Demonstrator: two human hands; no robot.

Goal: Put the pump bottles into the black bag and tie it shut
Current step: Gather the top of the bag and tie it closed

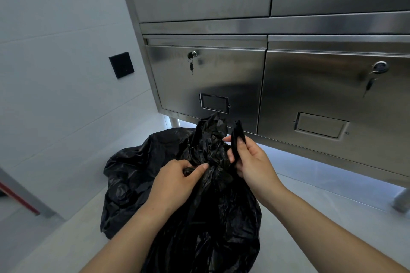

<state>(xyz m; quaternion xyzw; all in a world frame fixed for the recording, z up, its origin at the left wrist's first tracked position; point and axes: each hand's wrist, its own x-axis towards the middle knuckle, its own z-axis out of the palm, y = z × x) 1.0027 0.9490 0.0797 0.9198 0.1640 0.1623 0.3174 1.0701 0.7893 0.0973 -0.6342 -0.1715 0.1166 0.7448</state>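
A: Ahead of you stands the steel cabinet (310, 86). Its drawer fronts fill the upper and right part of the view, and it is raised on legs over the pale floor (310, 186).

B: Below it, on that floor and right in front of you, is the black bag (206, 228). Its top is gathered into a crumpled neck between your two hands. The plastic hides whatever is inside.

A: Behind it, to your left, lies more black plastic (133, 173), touching the bag. You cannot tell from here whether it is a second bag or part of the same one.

B: Your left hand (177, 177) sits on the neck from the left. Its fingers (195, 169) are curled and pinch a fold of the gathered plastic.

A: Your right hand (253, 162) is on the other side of the neck, just beside it. Its fingers are closed narrowly round a black strip (237, 137) of the bag. The strip stands upright out of the grip, above the fingertips.

B: The loose ruffle of the bag's mouth rises between that strip and your left hand, in front of the lower left drawer.

A: Smaller things: a black wall plate (121, 65) is on the white wall to your left. A key (191, 66) hangs from the left drawer's lock, and a second key (369, 85) from the right one.
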